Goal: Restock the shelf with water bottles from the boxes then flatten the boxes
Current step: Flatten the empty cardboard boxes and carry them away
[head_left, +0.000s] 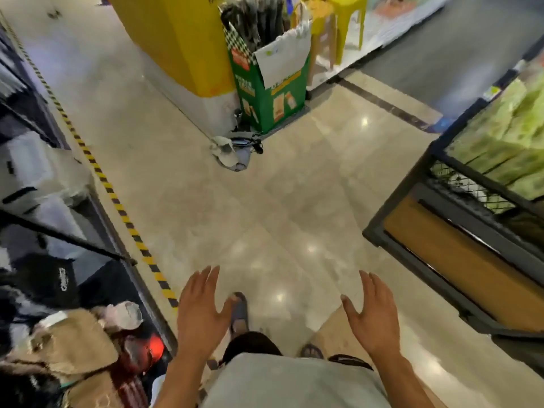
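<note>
My left hand (200, 310) and my right hand (372, 315) are held out in front of me above the shiny tiled floor (265, 207), fingers straight and spread, palms facing each other. Neither holds anything. No water bottles or boxes show clearly. A black wire shelf unit (471, 184) with greenish packs stands at the right. The picture is blurred.
A yellow pillar (176, 39) and a green display bin (268, 92) stand ahead at the centre. A yellow-black striped line (117, 201) runs along dark shelving at the left. Bags and soft goods (73, 343) lie at lower left. Yellow stools (344, 19) stand at the back.
</note>
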